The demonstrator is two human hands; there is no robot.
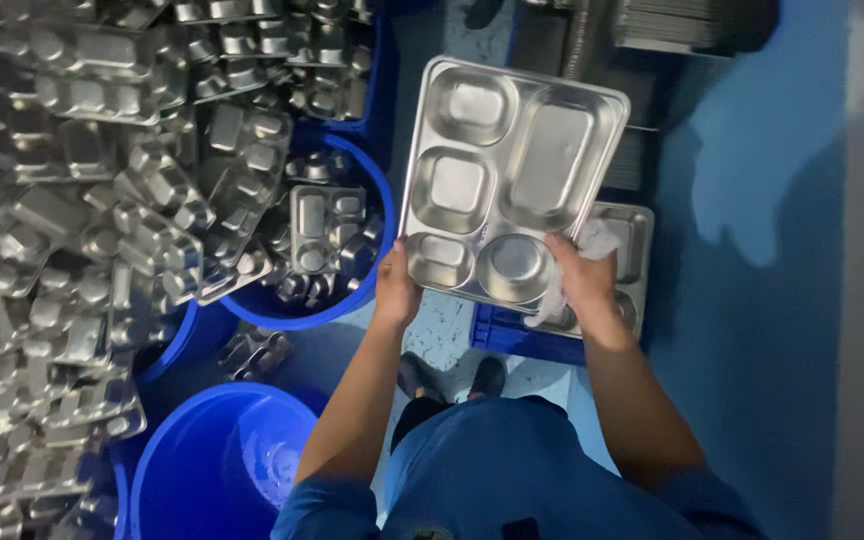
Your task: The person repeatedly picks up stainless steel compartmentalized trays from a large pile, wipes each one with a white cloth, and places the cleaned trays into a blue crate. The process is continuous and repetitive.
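Observation:
I hold a steel compartment tray [512,170] up in front of me, its hollows facing me. My left hand [395,290] grips its near left corner. My right hand [580,275] holds the near right edge together with a white cloth [592,242] bunched against the tray. Another steel tray [632,240] lies below it on a blue crate [512,332].
A big heap of steel trays [92,200] fills the left side. A blue tub [347,300] holds several more trays. An open blue bucket [222,460] stands at the lower left. My shoes [452,378] rest on the speckled floor. A blue wall [762,250] is on the right.

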